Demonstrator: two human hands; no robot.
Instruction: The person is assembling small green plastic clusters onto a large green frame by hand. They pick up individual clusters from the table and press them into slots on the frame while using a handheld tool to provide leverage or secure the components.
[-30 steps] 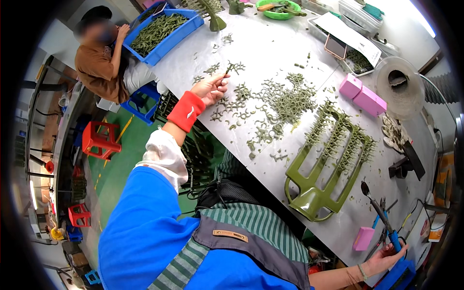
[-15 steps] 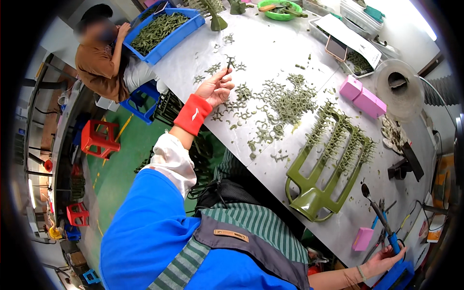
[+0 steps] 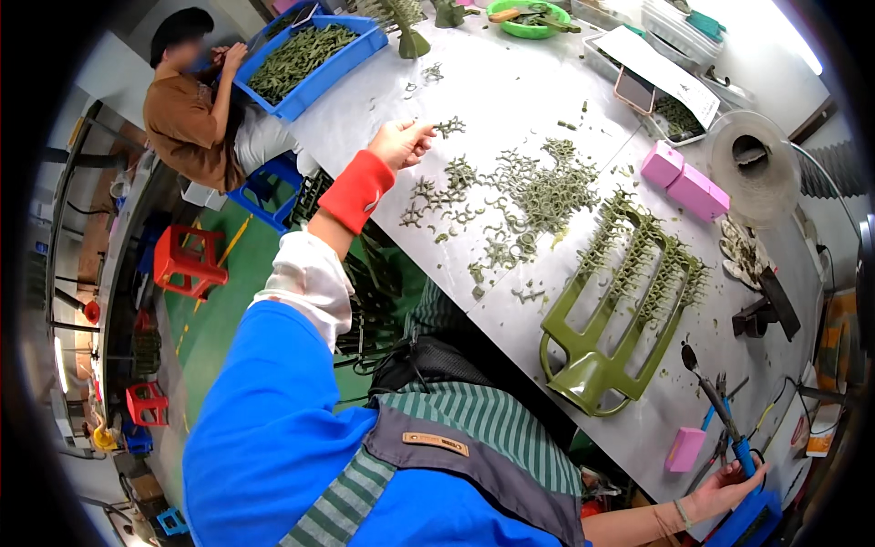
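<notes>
My left hand (image 3: 404, 144), below a red wristband (image 3: 358, 191), is over the metal table at its far left side, with thumb and fingers pressed together. Whatever lies between the fingertips is too small to make out. Just right of them are small green branched pieces (image 3: 449, 126). My right hand (image 3: 726, 489), at the lower right, is wrapped round the blue handle of a tool like a soldering iron (image 3: 706, 392), with a dark shaft and tip pointing away from me. An olive-green plastic frame (image 3: 583, 351) with rows of small green sprigs lies between my hands.
Small green pieces (image 3: 551, 187) are heaped mid-table. Pink blocks (image 3: 684, 182), a phone (image 3: 634, 89), gloves (image 3: 743, 248) and a black stand (image 3: 767, 305) line the right side. A person (image 3: 191, 118) sits at far left beside a blue tray (image 3: 305, 64) of green pieces.
My left hand has shifted a little to the left and up, and the dark green piece seen at its fingertips no longer shows there. The right hand and its tool stay put.
</notes>
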